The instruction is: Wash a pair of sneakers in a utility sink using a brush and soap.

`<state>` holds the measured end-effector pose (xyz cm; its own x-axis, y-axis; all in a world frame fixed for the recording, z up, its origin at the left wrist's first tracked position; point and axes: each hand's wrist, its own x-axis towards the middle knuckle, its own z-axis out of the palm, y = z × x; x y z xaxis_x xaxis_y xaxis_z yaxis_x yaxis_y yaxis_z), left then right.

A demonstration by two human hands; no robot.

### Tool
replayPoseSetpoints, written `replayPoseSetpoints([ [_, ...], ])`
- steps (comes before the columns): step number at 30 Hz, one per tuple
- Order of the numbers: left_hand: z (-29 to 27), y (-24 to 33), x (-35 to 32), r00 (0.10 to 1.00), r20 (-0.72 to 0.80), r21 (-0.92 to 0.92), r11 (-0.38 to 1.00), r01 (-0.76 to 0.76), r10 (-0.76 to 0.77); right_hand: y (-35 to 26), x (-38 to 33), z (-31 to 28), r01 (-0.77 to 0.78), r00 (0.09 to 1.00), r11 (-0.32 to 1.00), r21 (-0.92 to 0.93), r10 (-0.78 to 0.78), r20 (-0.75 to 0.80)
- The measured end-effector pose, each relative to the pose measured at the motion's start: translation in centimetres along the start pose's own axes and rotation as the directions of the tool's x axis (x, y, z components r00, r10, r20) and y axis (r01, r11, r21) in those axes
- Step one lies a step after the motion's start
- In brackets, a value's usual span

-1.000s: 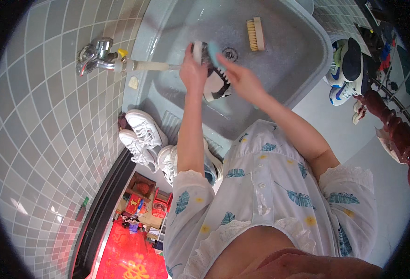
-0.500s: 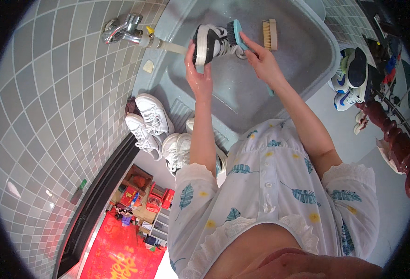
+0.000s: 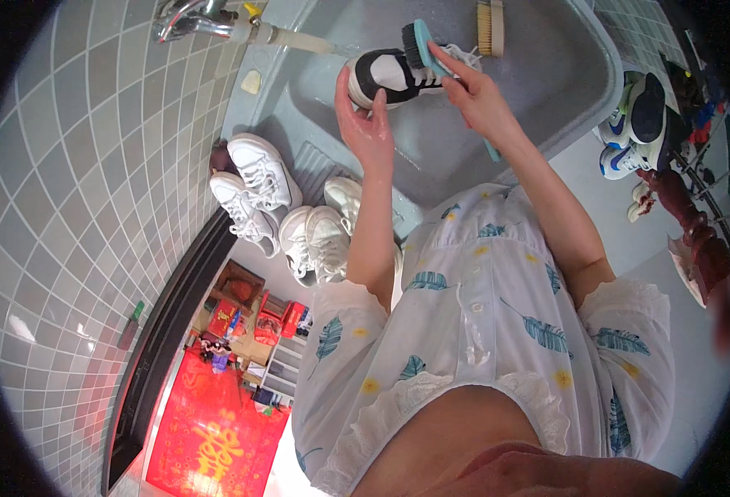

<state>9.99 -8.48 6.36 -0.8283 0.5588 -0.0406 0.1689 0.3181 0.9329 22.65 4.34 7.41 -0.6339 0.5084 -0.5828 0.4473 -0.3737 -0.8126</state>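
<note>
My left hand [image 3: 363, 124] grips a black-and-white sneaker [image 3: 390, 76] and holds it up over the grey-blue sink basin [image 3: 547, 91]. My right hand [image 3: 477, 93] holds a teal scrubbing brush [image 3: 417, 41] with dark bristles pressed against the top of the sneaker. The brush's handle runs back under my right palm. Both hands look wet.
A metal tap [image 3: 195, 21] with a pale hose stub reaches over the sink from the tiled wall. A wooden brush [image 3: 491, 16] lies in the basin. Several white sneakers [image 3: 261, 178] sit on the ribbed drainboard. More shoes [image 3: 634, 124] rest to the right of the sink.
The sneaker has risen out of the basin and is held higher and closer to me. The teal brush has shifted onto the shoe's upper side.
</note>
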Motion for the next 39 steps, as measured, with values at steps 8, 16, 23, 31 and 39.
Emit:
replayPoseSetpoints([
  [8, 0.8, -1.1, 0.1, 0.987, -0.002, -0.065, 0.985, 0.158, -0.158, 2.1, -0.3, -1.2, -0.030, 0.999, 0.997, -0.068, 0.029, -0.020],
  [16, 1.5, -1.9, 4.0, 0.975, 0.033, 0.163, 0.964, 0.211, -0.219, 3.3, 0.9, -1.8, -0.045, 0.997, 0.990, -0.136, 0.035, -0.075],
  [23, 3.2, -2.1, 6.4, 0.990, 0.006, 0.333, 0.933, 0.133, -0.143, 4.5, 2.0, -1.3, 0.074, 0.982, 0.958, -0.277, -0.119, -0.150],
  [31, 3.4, -1.9, 7.1, 0.999, 0.028, 0.397, 0.918, 0.003, -0.015, 4.2, 1.2, -1.5, 0.005, 0.994, 0.944, -0.331, -0.040, -0.099],
  [39, 2.8, -2.3, 7.0, 0.996, 0.045, 0.383, 0.919, -0.091, 0.080, 4.3, -0.2, -0.6, 0.060, 0.993, 0.920, -0.388, -0.096, -0.074],
])
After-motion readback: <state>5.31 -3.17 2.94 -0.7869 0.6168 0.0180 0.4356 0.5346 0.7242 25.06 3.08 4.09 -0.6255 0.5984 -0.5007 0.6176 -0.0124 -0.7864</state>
